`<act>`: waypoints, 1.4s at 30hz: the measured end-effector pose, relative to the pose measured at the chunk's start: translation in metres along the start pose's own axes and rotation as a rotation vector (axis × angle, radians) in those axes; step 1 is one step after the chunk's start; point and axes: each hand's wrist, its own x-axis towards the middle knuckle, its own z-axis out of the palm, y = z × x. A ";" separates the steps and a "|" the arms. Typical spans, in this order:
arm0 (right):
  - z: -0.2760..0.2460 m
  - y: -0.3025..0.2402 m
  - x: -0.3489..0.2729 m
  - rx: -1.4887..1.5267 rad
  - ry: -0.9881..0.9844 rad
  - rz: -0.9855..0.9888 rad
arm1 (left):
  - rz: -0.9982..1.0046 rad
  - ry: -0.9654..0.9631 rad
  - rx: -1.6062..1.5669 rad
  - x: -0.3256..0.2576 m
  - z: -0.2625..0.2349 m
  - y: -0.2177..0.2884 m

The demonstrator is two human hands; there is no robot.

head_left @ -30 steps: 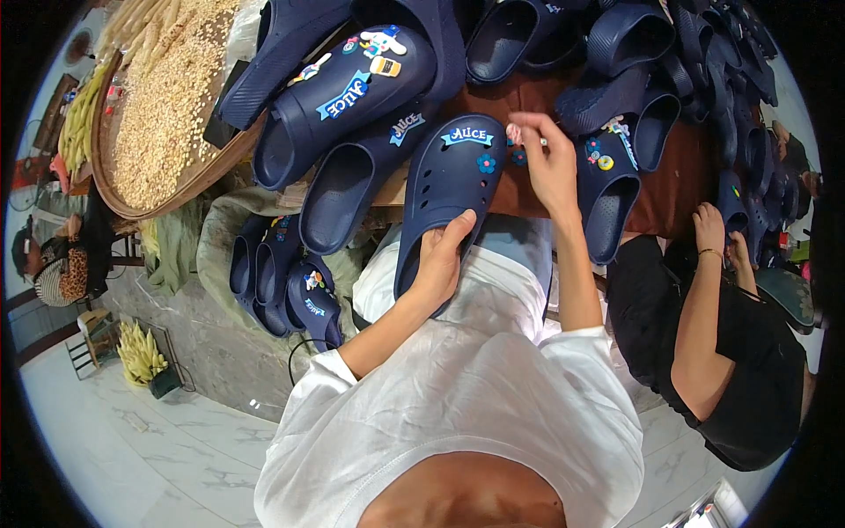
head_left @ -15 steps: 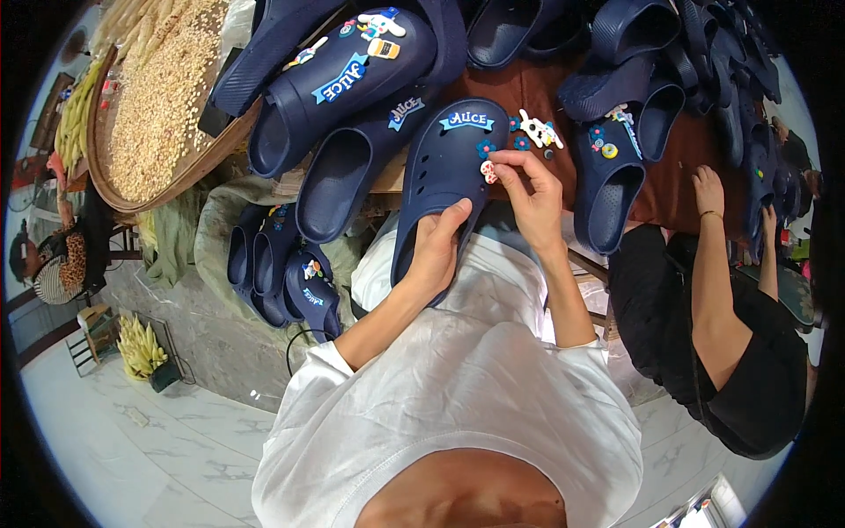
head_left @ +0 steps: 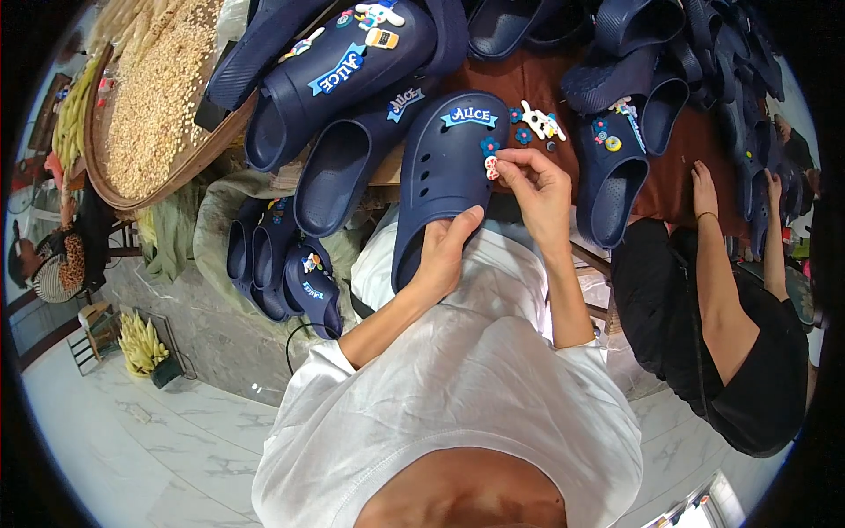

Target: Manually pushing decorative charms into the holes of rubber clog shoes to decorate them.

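Grain tray [head_left: 145, 203]: at nine o'clock from the held shoe [head_left: 451, 163], pale kernels spread in it.
Lower shoes [head_left: 327, 275]: dark blue, at eight o'clock, close together.
Open shoe [head_left: 330, 189]: at nine o'clock, just beside the held one.
Decorated shoe [head_left: 304, 104]: between ten and eleven o'clock, with a blue banner and other charms.
Left hand: [head_left: 443, 253] at six o'clock on the held shoe, thumb pressed on top, fingers inside the opening, gripping it.
Held shoe: toe toward twelve o'clock, bearing a banner charm [head_left: 468, 116] and a flower charm [head_left: 489, 146].
Red-and-white charm [head_left: 491, 167]: at the shoe's three o'clock edge; I cannot tell whether they touch.
Right hand [head_left: 539, 189]: at three o'clock, thumb and forefinger pinching the red-and-white charm.
White charm [head_left: 539, 121]: at two o'clock, on brown cloth [head_left: 521, 84].
Right shoe [head_left: 612, 180]: at three o'clock, charms on top.
Other person's hand [head_left: 704, 189]: farther out, three o'clock.
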 end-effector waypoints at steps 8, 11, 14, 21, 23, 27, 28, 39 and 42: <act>-0.002 -0.015 0.006 -0.263 -0.127 -0.080 | -0.069 0.003 0.084 0.001 -0.004 -0.002; 0.004 -0.026 0.004 -0.506 -0.102 -0.177 | -0.063 -0.002 0.056 0.002 0.000 -0.002; 0.004 -0.017 0.002 -0.657 -0.045 -0.343 | -0.062 0.011 0.041 0.002 -0.002 -0.002; 0.001 -0.003 -0.014 -0.419 0.066 -0.250 | -0.071 -0.012 -0.074 0.012 -0.014 0.002; -0.001 0.001 -0.017 -0.384 0.098 -0.259 | -0.058 0.001 -0.098 0.011 -0.013 0.002; 0.009 -0.003 -0.019 -0.364 0.029 -0.284 | -0.064 -0.034 -0.102 0.009 -0.014 0.007; 0.010 -0.002 -0.017 -0.364 0.032 -0.287 | -0.063 -0.038 -0.102 0.009 -0.015 0.008; -0.021 0.014 -0.007 -0.628 0.227 -0.378 | -0.050 -0.119 -0.088 0.010 -0.015 0.015; -0.046 0.032 0.010 -0.855 0.249 -0.456 | -0.007 -0.102 -0.085 0.007 -0.014 0.011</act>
